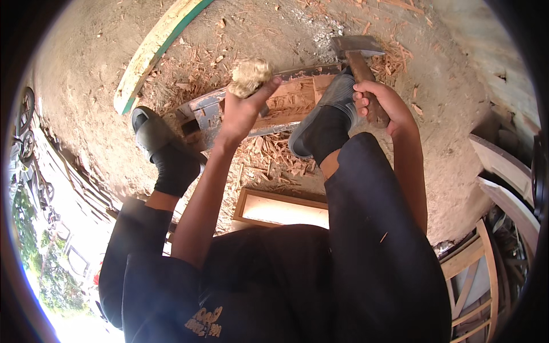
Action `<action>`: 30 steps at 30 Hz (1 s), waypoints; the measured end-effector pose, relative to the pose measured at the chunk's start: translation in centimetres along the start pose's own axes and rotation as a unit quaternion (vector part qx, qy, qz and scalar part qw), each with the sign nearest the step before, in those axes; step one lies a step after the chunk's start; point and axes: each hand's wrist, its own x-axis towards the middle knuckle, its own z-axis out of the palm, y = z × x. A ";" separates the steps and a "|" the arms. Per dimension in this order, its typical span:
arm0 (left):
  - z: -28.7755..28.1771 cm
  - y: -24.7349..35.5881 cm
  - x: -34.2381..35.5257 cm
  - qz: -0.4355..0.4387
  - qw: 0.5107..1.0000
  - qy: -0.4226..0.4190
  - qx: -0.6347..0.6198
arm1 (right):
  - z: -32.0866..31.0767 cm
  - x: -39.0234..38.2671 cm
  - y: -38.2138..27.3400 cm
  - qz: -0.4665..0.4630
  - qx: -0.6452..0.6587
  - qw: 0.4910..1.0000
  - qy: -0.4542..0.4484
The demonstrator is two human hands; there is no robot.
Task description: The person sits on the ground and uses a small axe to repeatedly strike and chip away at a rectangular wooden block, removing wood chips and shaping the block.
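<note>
The wooden piece (289, 100) lies on the ground between and under the person's feet, a long, slightly curved length with chipped grey-blue paint on its outer faces and raw reddish-brown wood, rough and cut away, along its middle; a dark squared recess (193, 132) is sunk near its left end. The hands are apart, each clamped on something of its own. The left hand (240, 117), above the wooden piece, grips a pale block (250, 77), straw-coloured, lumpy and frayed over its top; a small grey part shows below the fingers, though whether it belongs to the block cannot be told. The right hand (384, 104) is wrapped round the brown wooden handle of a hatchet (360, 66), whose dark, broad metal head points away from the person, beyond the right slipper (336, 97). That grey, ribbed slipper lies across the wooden piece, and the left slipper (150, 131) is by its left end. Reddish shavings (280, 157) litter the dirt around. Nearer the body lies a shallow rectangular wooden frame (239, 204), its inside brightly lit; whether it has a bottom is unclear. Farther off rests a curved strip (157, 48), pale on top with a green edge. Orange-tan lettering (205, 323) marks the person's dark clothing.
</note>
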 end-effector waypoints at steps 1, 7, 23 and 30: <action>0.0 -0.3 -0.5 -0.008 0.998 0.009 0.062 | -0.2 -0.1 0.1 -0.001 0.006 1.000 -0.006; -0.5 -2.1 -3.1 -0.044 0.988 -0.006 0.150 | -0.9 -6.4 -0.3 -0.045 -0.018 0.998 0.032; -0.6 -4.2 -4.4 0.155 0.986 0.013 0.058 | 8.5 -37.9 -3.4 -0.553 -0.109 0.740 0.366; 0.5 -1.6 -6.9 0.087 0.996 0.001 -0.003 | 17.4 -22.0 9.2 -0.433 -0.231 0.817 0.303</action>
